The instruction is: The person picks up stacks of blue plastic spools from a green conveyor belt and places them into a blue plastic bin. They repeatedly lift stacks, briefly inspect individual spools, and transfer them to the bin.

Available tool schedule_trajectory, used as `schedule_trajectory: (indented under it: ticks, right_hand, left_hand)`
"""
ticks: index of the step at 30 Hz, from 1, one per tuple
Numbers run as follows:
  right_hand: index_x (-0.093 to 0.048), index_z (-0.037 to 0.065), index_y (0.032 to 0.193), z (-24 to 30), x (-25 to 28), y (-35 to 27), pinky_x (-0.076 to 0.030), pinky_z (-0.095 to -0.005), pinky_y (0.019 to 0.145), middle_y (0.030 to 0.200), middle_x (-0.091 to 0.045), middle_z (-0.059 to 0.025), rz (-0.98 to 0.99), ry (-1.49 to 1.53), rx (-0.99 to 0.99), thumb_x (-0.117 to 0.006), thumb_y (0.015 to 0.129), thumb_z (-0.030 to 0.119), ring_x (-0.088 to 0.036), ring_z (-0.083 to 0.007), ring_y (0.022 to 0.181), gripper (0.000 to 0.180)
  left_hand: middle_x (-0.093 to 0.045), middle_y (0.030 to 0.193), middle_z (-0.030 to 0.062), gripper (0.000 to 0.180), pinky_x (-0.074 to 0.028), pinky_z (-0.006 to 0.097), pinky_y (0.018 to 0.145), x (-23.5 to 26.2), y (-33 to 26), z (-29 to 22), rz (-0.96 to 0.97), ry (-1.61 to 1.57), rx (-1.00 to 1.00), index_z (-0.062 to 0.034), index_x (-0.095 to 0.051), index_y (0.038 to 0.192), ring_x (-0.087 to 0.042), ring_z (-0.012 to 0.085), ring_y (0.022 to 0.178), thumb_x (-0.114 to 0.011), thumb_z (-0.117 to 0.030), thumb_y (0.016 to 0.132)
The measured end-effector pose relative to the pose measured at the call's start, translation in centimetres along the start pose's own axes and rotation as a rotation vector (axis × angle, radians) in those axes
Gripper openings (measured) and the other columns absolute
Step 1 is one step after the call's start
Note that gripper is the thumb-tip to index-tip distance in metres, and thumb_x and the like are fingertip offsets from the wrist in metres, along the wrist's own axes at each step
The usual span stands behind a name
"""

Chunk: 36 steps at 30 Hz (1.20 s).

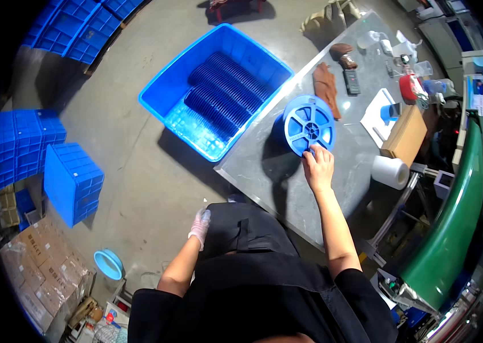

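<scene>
On the grey tabletop (338,151) stands a blue reel (290,134) with a spoked round flange facing up. My bare right hand (319,166) reaches over its near side, fingers closed on the spokes close to the hub; the exact grip is partly hidden. My left hand (199,226), in a thin whitish glove, hangs low beside my black-clothed thigh, away from the table. Its fingers look loosely stretched, with nothing seen in them. Left of the table is a large blue tub (181,71), holding rows of thin dark-blue ridged pieces (224,91) packed closely together.
Behind the reel lie a brown cloth (326,86) and a dark handheld device (351,82). A cardboard box (410,134), a white roll (390,172) and several bottles line the right side. A curved green machine cover (447,228) stands beyond. Blue crates (76,183) and cartons (47,268) are at left.
</scene>
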State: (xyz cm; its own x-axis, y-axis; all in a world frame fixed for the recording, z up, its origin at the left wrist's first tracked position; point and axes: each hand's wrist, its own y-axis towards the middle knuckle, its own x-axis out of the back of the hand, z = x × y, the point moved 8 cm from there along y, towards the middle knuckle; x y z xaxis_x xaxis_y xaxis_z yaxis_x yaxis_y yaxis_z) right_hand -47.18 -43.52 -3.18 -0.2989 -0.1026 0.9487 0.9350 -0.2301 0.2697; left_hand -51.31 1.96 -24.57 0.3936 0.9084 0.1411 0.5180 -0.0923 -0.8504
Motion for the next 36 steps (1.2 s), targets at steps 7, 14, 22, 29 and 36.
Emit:
schedule_trajectory:
  ticks: [7, 14, 22, 29, 36]
  right_hand:
    - [-0.059, 0.004, 0.093, -8.6, 6.8, 0.6, -0.044, -0.0257, 0.061, 0.075, -0.055, -0.0038, -0.415, 0.902, -0.692, -0.054, 0.091, 0.013, -0.054, -0.0124, 0.067, 0.011]
    - [-0.050, 0.007, 0.083, -9.2, -7.9, -6.8, -0.050, -0.0301, 0.055, 0.066, -0.049, -0.0045, -0.561, 1.645, -1.489, -0.043, 0.095, 0.015, -0.054, -0.0156, 0.057, 0.016]
    - [-0.054, 0.002, 0.090, -10.2, -11.1, -8.8, -0.048, -0.0247, 0.042, 0.071, -0.053, -0.0052, -0.412, 1.360, -1.519, -0.055, 0.091, 0.018, -0.055, -0.0142, 0.052, 0.016]
    - [-0.050, 0.005, 0.114, -11.4, -6.1, -14.8, -0.050, -0.0273, 0.050, 0.091, -0.056, -0.0077, -0.355, 1.163, -1.416, -0.055, 0.091, 0.027, -0.055, -0.0155, 0.060, 0.031]
    - [-0.059, 0.005, 0.105, -5.9, -2.4, -34.3, -0.047, -0.0267, 0.055, 0.078, -0.060, -0.0055, 0.500, 0.735, -1.131, -0.061, 0.087, 0.030, -0.056, -0.0108, 0.063, 0.031]
  left_hand:
    - [-0.055, 0.104, -0.0022, 0.054, -0.044, 0.026, 0.076, -1.3, -2.7, -2.5, 0.025, -0.229, 0.070, -0.0148, -0.043, 0.133, -0.052, 0.0101, 0.086, -0.054, -0.044, 0.089]
    - [-0.053, 0.115, 0.0025, 0.058, -0.045, 0.031, 0.085, 0.5, -4.6, -2.9, 0.011, -0.271, 0.056, -0.0147, -0.039, 0.135, -0.053, 0.0170, 0.099, -0.053, -0.047, 0.089]
    - [-0.050, 0.125, 0.0091, 0.066, -0.040, 0.037, 0.092, 5.4, -6.4, 1.6, -0.057, -0.246, 0.149, -0.0163, -0.031, 0.140, -0.051, 0.0255, 0.112, -0.053, -0.050, 0.088]
    - [-0.051, 0.125, 0.0087, 0.064, -0.044, 0.036, 0.084, 6.6, -4.4, 3.9, 0.017, -0.196, 0.217, -0.0153, -0.032, 0.140, -0.053, 0.0235, 0.104, -0.053, -0.047, 0.088]
    - [-0.052, 0.083, 0.0033, 0.047, -0.041, 0.032, 0.055, 6.6, 1.6, -0.4, 0.002, 0.265, 0.130, -0.0156, -0.047, 0.126, -0.048, 0.0149, 0.068, -0.052, -0.043, 0.088]
